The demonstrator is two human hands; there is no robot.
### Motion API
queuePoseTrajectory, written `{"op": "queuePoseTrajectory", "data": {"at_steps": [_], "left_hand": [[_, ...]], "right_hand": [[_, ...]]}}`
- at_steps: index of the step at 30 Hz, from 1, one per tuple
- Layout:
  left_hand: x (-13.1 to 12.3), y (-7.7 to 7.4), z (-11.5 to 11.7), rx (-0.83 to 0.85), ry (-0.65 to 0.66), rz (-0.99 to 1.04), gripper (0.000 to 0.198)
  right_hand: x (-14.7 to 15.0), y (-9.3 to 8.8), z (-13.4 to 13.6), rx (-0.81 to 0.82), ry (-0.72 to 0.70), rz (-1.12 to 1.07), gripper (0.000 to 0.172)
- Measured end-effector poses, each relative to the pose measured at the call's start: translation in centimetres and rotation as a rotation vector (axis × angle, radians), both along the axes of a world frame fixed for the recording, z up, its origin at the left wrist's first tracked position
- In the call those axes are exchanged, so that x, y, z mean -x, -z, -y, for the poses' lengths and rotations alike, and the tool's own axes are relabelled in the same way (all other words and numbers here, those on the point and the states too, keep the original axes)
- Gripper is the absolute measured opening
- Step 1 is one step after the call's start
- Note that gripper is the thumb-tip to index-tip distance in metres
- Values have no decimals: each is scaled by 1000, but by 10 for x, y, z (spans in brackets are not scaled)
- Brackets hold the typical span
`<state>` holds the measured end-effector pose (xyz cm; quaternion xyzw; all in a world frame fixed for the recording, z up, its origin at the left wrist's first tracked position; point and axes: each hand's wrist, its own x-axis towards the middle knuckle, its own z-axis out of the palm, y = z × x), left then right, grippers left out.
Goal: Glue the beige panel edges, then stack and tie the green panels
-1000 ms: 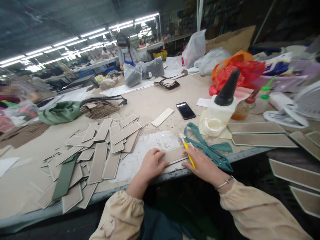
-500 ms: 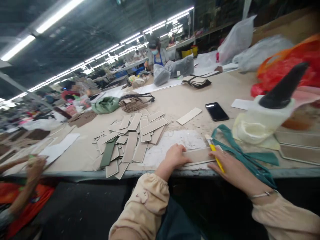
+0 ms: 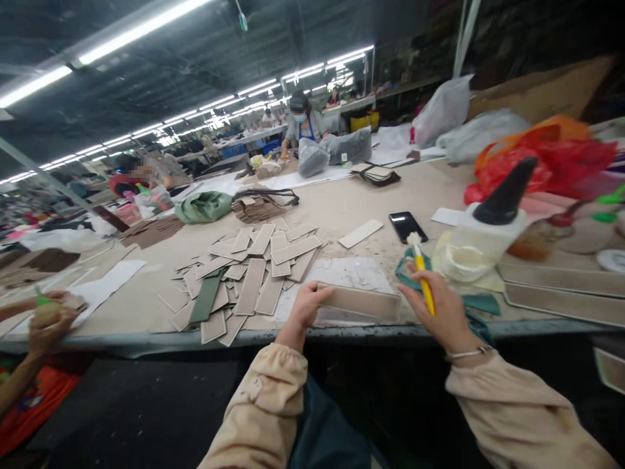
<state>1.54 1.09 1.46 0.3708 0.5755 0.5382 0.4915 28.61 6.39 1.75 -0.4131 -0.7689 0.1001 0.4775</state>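
Across the table (image 3: 336, 200), the right grip (image 3: 443, 309) partly hides the teal cloth (image 3: 481, 303).

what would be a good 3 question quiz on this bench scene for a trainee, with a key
1. What does the right hand hold?
2. True or false: the phone lies on top of the pile of panels.
3. Pick one. The left hand grips: a) a white bottle, b) a beige panel, c) a teal cloth.

Key:
1. A yellow-handled brush.
2. False; it lies on the table, apart from the pile.
3. b
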Motion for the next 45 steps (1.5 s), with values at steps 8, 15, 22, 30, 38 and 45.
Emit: {"op": "queuePoseTrajectory", "data": {"at_steps": [8, 15, 22, 30, 38, 45], "left_hand": [[8, -9, 27, -37, -156, 345, 43], [13, -8, 27, -88, -259, 502, 46], [15, -11, 31, -106, -285, 501, 41], [18, -9, 27, -116, -345, 491, 49], [16, -4, 25, -86, -296, 534, 53], [10, -4, 28, 36, -241, 399, 57]], "right_hand": [[49, -10, 13, 327, -211, -291, 25], [67, -12, 14, 221, -17, -285, 27], [81, -12, 11, 172, 31, -262, 24], [77, -6, 4, 209, -19, -197, 26], [69, -12, 9, 287, -53, -213, 28], [54, -17, 5, 358, 20, -205, 34]]}}
